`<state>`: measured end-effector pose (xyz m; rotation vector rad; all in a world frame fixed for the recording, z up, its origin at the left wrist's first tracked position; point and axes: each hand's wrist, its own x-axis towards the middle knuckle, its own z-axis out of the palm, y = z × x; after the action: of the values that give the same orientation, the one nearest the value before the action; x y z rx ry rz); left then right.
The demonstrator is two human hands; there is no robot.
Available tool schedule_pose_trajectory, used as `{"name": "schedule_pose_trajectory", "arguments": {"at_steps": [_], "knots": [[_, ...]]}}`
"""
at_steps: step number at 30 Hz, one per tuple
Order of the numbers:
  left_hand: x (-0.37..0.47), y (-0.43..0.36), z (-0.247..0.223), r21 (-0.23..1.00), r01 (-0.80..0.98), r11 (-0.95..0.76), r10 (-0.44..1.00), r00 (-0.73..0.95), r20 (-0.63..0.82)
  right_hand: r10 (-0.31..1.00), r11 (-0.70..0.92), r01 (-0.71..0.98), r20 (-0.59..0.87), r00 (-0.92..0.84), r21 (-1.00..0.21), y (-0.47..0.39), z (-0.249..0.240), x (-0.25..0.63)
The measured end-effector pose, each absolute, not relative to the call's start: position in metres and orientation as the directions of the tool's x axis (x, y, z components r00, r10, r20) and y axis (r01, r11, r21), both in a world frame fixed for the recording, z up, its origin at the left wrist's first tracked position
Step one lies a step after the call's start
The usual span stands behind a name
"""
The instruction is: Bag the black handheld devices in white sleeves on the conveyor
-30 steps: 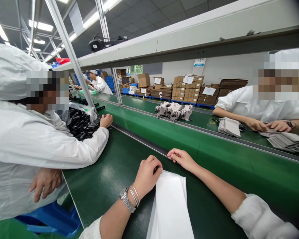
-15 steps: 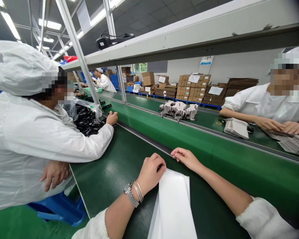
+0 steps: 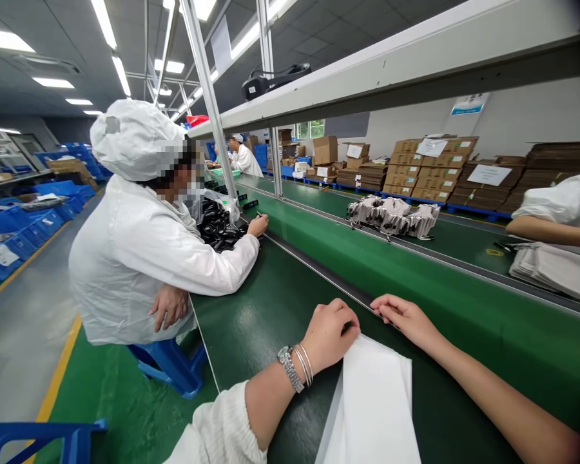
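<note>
A long stack of folded white sheets (image 3: 374, 399), soft and cloth-like, lies on the green table in front of me. My left hand (image 3: 331, 332), with a watch and bangles at the wrist, has its fingers curled and thumb drawn in at the far left corner of the stack. The thumb meets the white material there; the fingertips are partly hidden. To the right, my right hand (image 3: 403, 317) rests with loosely bent, closed fingers at the metal edge strip (image 3: 326, 274) between table and belt. Nothing shows in it, and it is apart from the sheets.
A co-worker (image 3: 159, 225) in white sits at left beside a heap of black parts (image 3: 218, 222). Beyond the green belt (image 3: 328, 235) stand bundled pale pieces (image 3: 391, 214) and a grey-white stack (image 3: 551, 267). Another person's sleeve (image 3: 560, 200) is at right. A shelf beam (image 3: 367, 90) crosses above.
The view has swung left, so everything sits further right and more aisle shows. My hands keep nearly the same pose by the white sheets.
</note>
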<state>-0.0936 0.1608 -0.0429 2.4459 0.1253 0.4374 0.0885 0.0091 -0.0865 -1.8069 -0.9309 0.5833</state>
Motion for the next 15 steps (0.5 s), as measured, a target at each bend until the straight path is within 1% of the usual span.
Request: {"name": "schedule_pose_trajectory", "arguments": {"at_steps": [15], "knots": [[-0.0935, 0.1608, -0.0412, 0.61, -0.006, -0.792, 0.189, 0.948, 0.254, 0.799, -0.21, 0.358, 0.052, 0.599, -0.91, 0.0095, -0.085, 0.0879]]}}
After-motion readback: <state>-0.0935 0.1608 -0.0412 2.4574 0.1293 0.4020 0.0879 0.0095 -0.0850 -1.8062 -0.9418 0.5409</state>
